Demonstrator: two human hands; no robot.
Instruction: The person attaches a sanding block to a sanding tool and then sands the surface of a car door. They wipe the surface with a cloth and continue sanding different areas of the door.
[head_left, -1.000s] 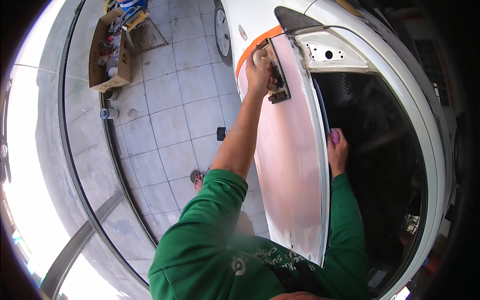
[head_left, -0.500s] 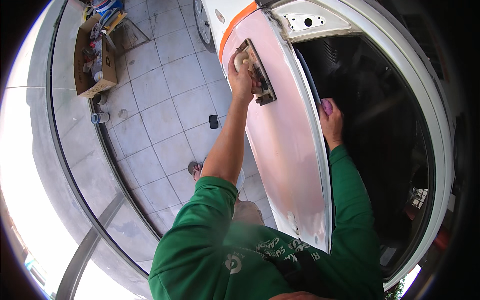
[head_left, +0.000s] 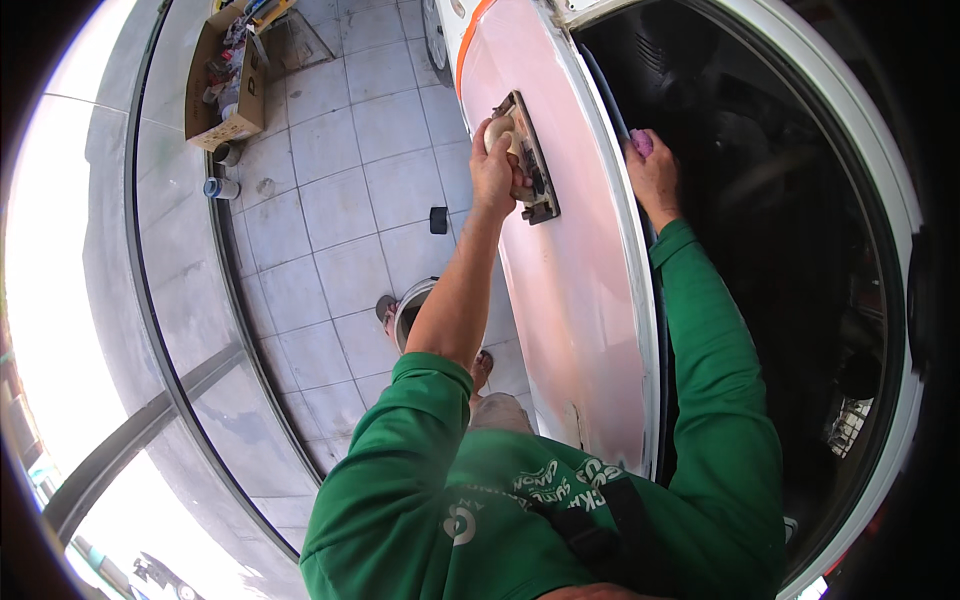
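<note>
My left hand (head_left: 492,178) is closed around the pale knob of a long hand sanding block (head_left: 541,182). The block's flat base lies against the pink-coated car door (head_left: 580,310), near its far, orange-edged end. At the window opening, my right hand (head_left: 656,182) grips a small pink-purple sponge (head_left: 641,143) beside the door's upper edge. My fingers partly hide the sponge and the block's handle. Whether the sponge touches the door cannot be made out.
A grey bucket (head_left: 408,312) stands on the tiled floor (head_left: 340,220), partly behind my left forearm. Farther left are a cardboard box (head_left: 255,105) of supplies, a blue-labelled can (head_left: 221,188) and a glass panel frame (head_left: 140,235). A black object (head_left: 438,220) lies on the tiles.
The view has shifted. Against the door, the sanding block has come nearer to me, still in my left hand. The right hand with the sponge appears farther forward. More of the bucket shows.
</note>
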